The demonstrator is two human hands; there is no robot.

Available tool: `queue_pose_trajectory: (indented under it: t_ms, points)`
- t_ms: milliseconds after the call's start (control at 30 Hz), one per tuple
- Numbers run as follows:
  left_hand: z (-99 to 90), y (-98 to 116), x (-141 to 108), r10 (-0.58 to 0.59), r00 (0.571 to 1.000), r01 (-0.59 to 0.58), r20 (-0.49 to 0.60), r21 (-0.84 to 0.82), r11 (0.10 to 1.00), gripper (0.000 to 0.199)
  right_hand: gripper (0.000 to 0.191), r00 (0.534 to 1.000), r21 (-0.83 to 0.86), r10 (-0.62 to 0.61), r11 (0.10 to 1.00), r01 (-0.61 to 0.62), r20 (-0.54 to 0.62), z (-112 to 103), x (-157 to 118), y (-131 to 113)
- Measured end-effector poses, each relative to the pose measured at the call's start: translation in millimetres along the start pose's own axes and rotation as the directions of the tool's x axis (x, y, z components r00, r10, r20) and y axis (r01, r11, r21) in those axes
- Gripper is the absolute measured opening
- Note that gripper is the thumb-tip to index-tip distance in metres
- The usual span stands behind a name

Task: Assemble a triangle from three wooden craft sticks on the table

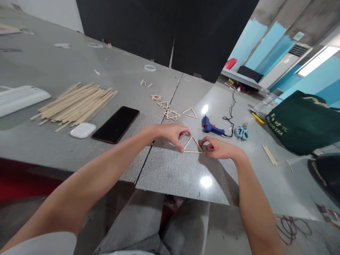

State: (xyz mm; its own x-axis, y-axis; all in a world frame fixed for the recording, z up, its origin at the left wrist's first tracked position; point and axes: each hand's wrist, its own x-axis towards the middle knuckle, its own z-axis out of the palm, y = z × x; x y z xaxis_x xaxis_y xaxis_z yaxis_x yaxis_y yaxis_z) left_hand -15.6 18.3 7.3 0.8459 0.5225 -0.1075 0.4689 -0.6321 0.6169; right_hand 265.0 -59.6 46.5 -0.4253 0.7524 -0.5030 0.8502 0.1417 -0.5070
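Note:
A triangle of thin wooden sticks lies on the grey table in front of me, point away from me. My left hand curves around its left side, thumb at the lower left corner and index finger near the top. At the lower right corner, my right hand has its thumb and index finger against the triangle, the other fingers curled in. Just beyond sits a second stick triangle. Several six-pointed stick stars run in a row behind my left hand. A blue glue gun rests beyond my right hand.
Left of me are a black phone, a white case and a heap of wooden sticks. To the right lie blue-handled scissors, a yellow cutter, loose sticks and a green bag. A seam crosses the table.

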Motion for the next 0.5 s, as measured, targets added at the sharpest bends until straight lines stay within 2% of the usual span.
queue_pose_trajectory:
  t_ms: [133, 500]
  points:
    - [-2.7, -2.1, -1.6, 0.014, 0.999, -0.013, 0.032, -0.021, 1.000, 0.090, 0.043, 1.000, -0.004, -0.006, 1.000, 0.006, 0.004, -0.4, 0.6, 0.8]
    - [1.2, 7.2, 0.0, -0.007, 1.000, 0.008, -0.016, 0.079, 0.997, 0.094, 0.041, 1.000, -0.018, -0.017, 1.000, 0.017, -0.018, 0.4, 0.0, 0.4]
